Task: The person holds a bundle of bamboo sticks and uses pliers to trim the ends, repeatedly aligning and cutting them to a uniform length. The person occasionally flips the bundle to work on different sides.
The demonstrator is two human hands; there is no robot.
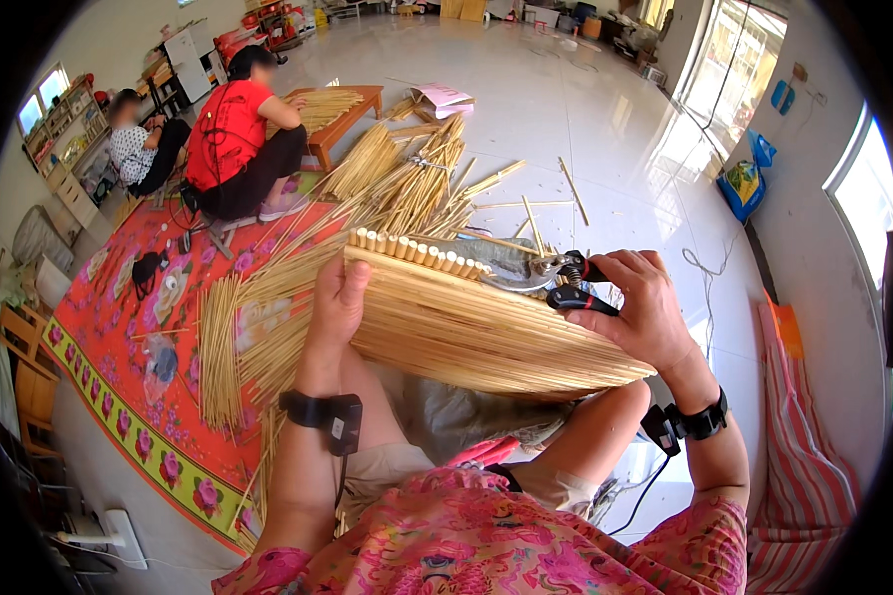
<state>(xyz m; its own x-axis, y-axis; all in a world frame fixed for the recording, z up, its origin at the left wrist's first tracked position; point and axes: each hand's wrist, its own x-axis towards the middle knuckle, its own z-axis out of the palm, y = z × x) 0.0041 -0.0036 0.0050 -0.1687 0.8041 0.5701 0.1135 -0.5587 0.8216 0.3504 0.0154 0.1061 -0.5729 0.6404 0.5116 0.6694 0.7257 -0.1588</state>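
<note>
Reed mat [466, 327] on lap; loose reeds [407, 183] behind; rug [119, 337] left.

A blue bag with a yellow-green printed front [742, 178] leans against the right wall on the floor. Cardboard boxes [463, 9] stand far off at the room's back edge.

Single head cam, fisheye, looks down and fwd from wearer's head, close over lap, room bends at rim

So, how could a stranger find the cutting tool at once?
Find the flat bundle of straw-coloured reeds lying across the person's lap. At its far right edge, the right hand grips the shears: the only metal thing there, with black handles.
</note>
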